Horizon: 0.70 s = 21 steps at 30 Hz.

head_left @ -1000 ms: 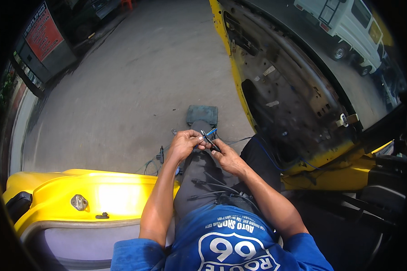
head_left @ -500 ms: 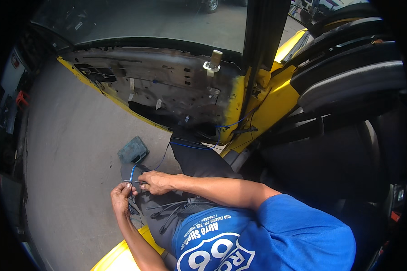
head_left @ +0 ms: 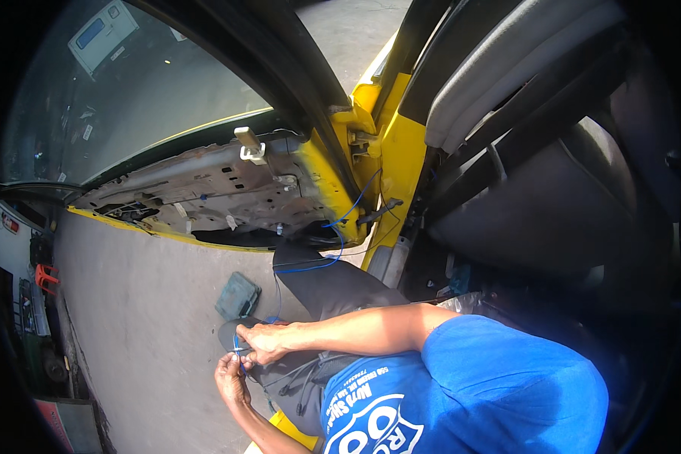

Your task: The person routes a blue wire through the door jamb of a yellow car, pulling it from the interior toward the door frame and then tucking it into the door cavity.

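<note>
Over my bent knee, my two hands meet at a thin blue wire (head_left: 237, 342). My left hand (head_left: 231, 378) pinches its lower part between thumb and fingers. My right hand (head_left: 262, 343) is closed at the same wire just above, fingertips bent round it. A short pale band crosses the wire between them; its kind is too small to tell. From the stripped yellow car door (head_left: 257, 198), a loop of blue cable (head_left: 333, 261) and a thin dark cable hang across my other leg toward my hands. Several black zip-tie-like strips (head_left: 303, 372) lie on my lap.
A dark green plastic case (head_left: 238, 295) lies on the concrete floor (head_left: 144, 303) beyond my knee. The open door and its window frame stand ahead. The yellow door pillar (head_left: 401, 163) and dark car seat (head_left: 530, 227) are at the right. A red stool (head_left: 47, 278) stands far left.
The view has swung, shifting the door left and lower. My right hand has moved closer over my left, and the blue wire between them now stands more upright.
</note>
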Each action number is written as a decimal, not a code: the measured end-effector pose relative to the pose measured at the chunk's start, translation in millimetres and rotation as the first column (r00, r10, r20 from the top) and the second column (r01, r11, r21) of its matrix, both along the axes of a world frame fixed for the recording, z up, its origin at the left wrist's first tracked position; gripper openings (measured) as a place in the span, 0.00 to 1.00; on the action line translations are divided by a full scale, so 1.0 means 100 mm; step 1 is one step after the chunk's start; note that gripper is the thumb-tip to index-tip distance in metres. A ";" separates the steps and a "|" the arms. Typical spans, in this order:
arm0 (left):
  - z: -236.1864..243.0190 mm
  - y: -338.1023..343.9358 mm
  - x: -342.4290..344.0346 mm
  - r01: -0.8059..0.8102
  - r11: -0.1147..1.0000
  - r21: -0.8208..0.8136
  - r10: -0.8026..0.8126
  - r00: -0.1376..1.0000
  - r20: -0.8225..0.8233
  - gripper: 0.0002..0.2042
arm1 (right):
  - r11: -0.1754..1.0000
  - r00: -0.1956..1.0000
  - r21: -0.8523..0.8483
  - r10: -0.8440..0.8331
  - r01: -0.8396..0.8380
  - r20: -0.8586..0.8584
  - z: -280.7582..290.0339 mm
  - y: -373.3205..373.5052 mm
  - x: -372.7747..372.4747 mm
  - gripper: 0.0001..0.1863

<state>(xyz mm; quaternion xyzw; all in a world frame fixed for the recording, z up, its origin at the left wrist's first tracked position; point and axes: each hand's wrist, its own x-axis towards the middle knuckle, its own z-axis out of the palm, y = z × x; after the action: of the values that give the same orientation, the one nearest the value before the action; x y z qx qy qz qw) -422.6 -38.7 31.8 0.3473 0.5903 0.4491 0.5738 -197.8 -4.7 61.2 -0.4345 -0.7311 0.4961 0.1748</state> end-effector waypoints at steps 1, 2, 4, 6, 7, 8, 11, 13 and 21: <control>0.01 -0.01 0.01 0.006 1.000 -0.018 -0.006 1.000 -0.014 0.13 | 1.000 1.000 -0.016 -0.023 0.023 -0.007 -0.04 -0.02 -0.01 0.27; 0.03 -0.03 0.02 -0.003 0.999 -0.033 0.002 0.999 -0.045 0.14 | 0.999 0.999 -0.024 -0.024 0.025 0.043 -0.06 -0.01 -0.05 0.25; 0.07 -0.04 0.02 -0.008 0.999 -0.052 0.002 0.994 -0.107 0.15 | 0.990 0.983 0.054 0.125 -0.133 0.137 -0.13 0.02 -0.09 0.17; 0.10 -0.02 -0.02 0.088 0.991 -0.097 -0.102 0.983 -0.154 0.17 | 0.967 0.964 0.156 0.167 -0.201 0.209 -0.21 0.01 -0.16 0.14; 0.11 -0.01 -0.05 0.112 0.986 -0.122 -0.133 0.974 -0.185 0.18 | 0.955 0.967 0.205 0.176 -0.214 0.186 -0.24 0.01 -0.19 0.13; 0.09 -0.01 -0.06 0.136 0.979 -0.151 -0.163 0.969 -0.185 0.14 | 0.946 0.970 0.242 0.181 -0.217 0.162 -0.27 0.01 -0.21 0.13; 0.04 0.01 -0.09 0.151 0.971 -0.184 -0.192 0.955 -0.226 0.12 | 0.921 0.956 0.289 0.208 -0.263 0.208 -0.31 0.01 -0.25 0.11; 0.02 -0.01 -0.07 0.112 0.977 -0.183 -0.154 0.959 -0.237 0.08 | 0.919 0.954 0.295 0.202 -0.263 0.221 -0.29 -0.01 -0.24 0.11; 0.12 -0.05 0.04 0.058 0.993 -0.104 -0.077 0.980 -0.181 0.06 | 0.936 0.943 0.168 0.280 -0.310 0.180 -0.10 -0.10 -0.11 0.13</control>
<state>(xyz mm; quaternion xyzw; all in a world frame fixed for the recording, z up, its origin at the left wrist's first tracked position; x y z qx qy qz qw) -419.0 -44.0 43.7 0.3787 0.6504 0.3655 0.5478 -208.7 -14.4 51.2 -0.3373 -0.8442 0.4082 0.0829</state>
